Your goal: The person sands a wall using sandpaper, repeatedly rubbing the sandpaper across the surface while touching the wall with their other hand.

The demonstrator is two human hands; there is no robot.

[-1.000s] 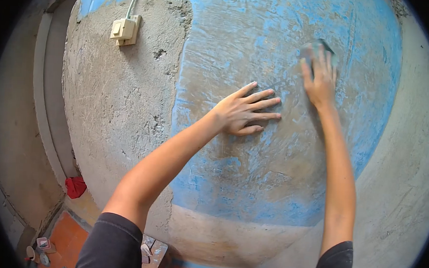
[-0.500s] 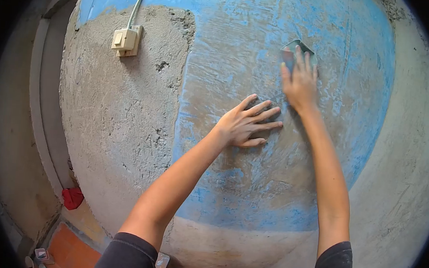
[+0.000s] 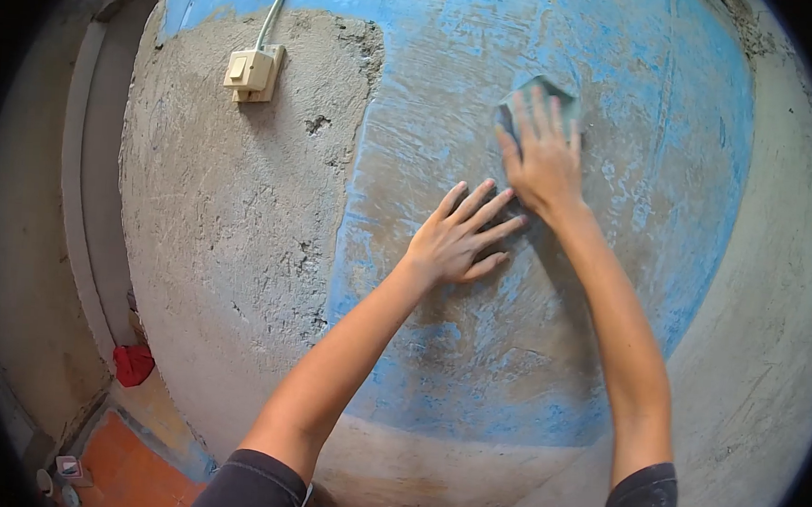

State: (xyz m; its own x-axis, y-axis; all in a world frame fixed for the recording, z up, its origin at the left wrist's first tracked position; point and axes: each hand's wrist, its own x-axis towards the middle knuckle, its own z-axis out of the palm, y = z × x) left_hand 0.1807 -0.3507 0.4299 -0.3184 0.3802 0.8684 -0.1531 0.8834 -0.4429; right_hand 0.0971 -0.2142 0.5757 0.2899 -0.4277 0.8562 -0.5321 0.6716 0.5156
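Observation:
My right hand presses a grey-green sheet of sandpaper flat against the wall, its fingers slightly blurred. The sheet's edges stick out past the fingertips and thumb. Below and to the left, my left hand lies on the wall with its fingers spread and nothing in it. Around both hands the wall is patchy, with worn blue paint over grey-brown plaster.
A cream light switch with a pale cable is fixed on the rough bare plaster at upper left. At lower left are a red cloth, an orange tiled floor and a small box.
My right hand has moved left and slightly down with the sandpaper. My left hand stays on the wall, its fingers tilted a little more upward. The view has shifted slightly.

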